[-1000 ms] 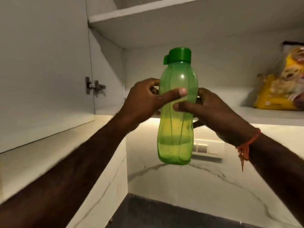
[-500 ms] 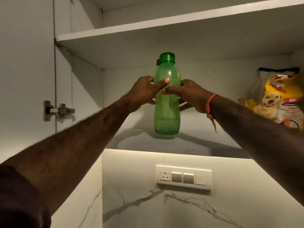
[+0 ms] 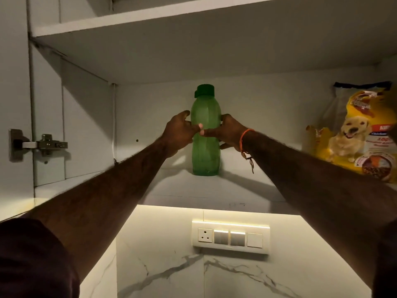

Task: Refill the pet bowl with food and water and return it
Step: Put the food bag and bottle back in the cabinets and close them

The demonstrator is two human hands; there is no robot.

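A translucent green water bottle [image 3: 205, 147] with a dark green cap stands upright on the lower cupboard shelf [image 3: 176, 190], deep inside. My left hand [image 3: 179, 131] wraps its left side and my right hand [image 3: 225, 132] its right side, thumbs meeting across the front. Both arms are stretched up and forward. A yellow dog-food bag [image 3: 356, 134] with a dog picture stands on the same shelf at the far right. The pet bowl is not in view.
The white cupboard has an upper shelf [image 3: 150, 20] above the bottle. An open door with a metal hinge [image 3: 38, 145] is at the left. Below the cupboard, a lit marble wall carries a switch and socket panel [image 3: 231, 236].
Both hands have carried the bottle up from chest height and further back onto the cupboard shelf, where its base now rests. My view has tilted upward.
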